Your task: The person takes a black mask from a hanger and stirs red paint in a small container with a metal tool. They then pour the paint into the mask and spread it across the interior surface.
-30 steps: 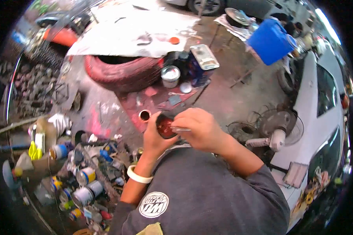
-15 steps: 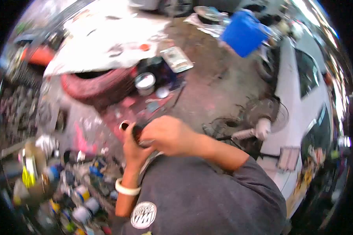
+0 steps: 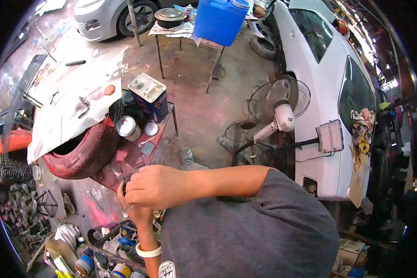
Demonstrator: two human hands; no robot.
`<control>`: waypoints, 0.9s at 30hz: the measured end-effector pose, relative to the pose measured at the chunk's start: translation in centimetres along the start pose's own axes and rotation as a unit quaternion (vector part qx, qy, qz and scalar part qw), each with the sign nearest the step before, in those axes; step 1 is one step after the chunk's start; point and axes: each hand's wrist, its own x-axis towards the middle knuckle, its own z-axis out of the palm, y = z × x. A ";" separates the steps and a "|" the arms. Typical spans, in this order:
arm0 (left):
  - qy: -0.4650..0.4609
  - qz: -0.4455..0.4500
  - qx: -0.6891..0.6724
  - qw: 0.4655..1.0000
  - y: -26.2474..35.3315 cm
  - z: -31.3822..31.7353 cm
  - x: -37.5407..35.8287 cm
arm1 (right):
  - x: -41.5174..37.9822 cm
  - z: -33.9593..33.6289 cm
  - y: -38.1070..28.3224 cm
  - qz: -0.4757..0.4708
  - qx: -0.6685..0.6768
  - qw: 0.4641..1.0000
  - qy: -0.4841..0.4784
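Observation:
Both hands are together in front of my body, at the near edge of a red-stained low table (image 3: 143, 150). My right hand (image 3: 148, 187) is closed, its fingers curled over a small dark object (image 3: 126, 183). Just below and behind it, my left hand (image 3: 136, 213) grips the same object from the left side. A white bangle is on that wrist. Most of the object is covered by my fingers, so its kind cannot be made out. Near the hands on the table stand an open paint can (image 3: 128, 128) and a white lid (image 3: 151, 129).
A red-painted tyre (image 3: 83, 153) lies under a white sheet (image 3: 78, 102) at left. Behind the paint can stands a square tin (image 3: 147, 88). A pedestal fan (image 3: 282, 116) and white car (image 3: 329, 92) are at right. Paint cans (image 3: 84, 265) crowd the lower left.
My view has shifted, and the surroundings are sharper. Both hands now appear lower and farther left, and the right hand covers more of the left hand and the object.

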 end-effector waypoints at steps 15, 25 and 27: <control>0.056 -0.004 -0.012 0.998 4.6 -0.8 1.7 | 0.6 -0.9 1.1 0.039 0.032 0.997 -0.061; 0.063 -0.033 -0.034 0.997 3.4 -0.6 0.7 | 1.2 -0.7 1.0 0.041 0.066 0.994 -0.073; 0.060 -0.038 -0.044 0.997 3.7 -0.7 0.6 | 1.3 -1.1 0.9 0.041 0.061 0.994 -0.075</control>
